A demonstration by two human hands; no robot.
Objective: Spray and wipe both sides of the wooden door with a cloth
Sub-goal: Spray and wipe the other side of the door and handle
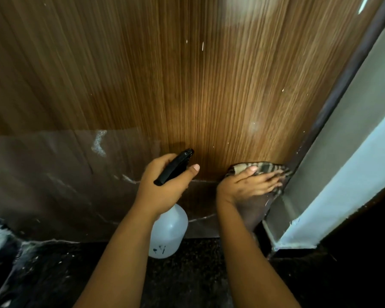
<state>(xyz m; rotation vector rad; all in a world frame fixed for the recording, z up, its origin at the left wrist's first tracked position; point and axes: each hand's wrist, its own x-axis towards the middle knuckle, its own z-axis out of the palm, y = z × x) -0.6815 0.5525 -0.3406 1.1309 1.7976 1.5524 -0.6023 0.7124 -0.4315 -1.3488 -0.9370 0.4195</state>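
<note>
A clear film point(53, 174) is seen over the lower left of the wooden door point(187, 85); white smears and scuffs are noted on it. Below, a dark speckled floor point(187, 274) is visible.

Centre: a spray bottle point(168, 232), translucent white with a black trigger head point(175, 166), is held by the left hand point(165, 185). Fingers are curled round the neck, thumb laid forward beside the head. The nozzle is aimed at the door, low down, presumably so the next patch can be wetted without changing grip.

Right: a striped cloth point(267, 168) is pressed flat against the door by the right hand point(251, 184), fingers extended and spread over it, nothing pinched. The cloth is placed at the door's bottom right, touching the dark frame edge point(342, 85); the flat palm is judged to give even pressure into that corner.

Far right: a pale wall point(353, 163) is noted.

Judgement: lower portion of this face under wiping; other side not visible.
</note>
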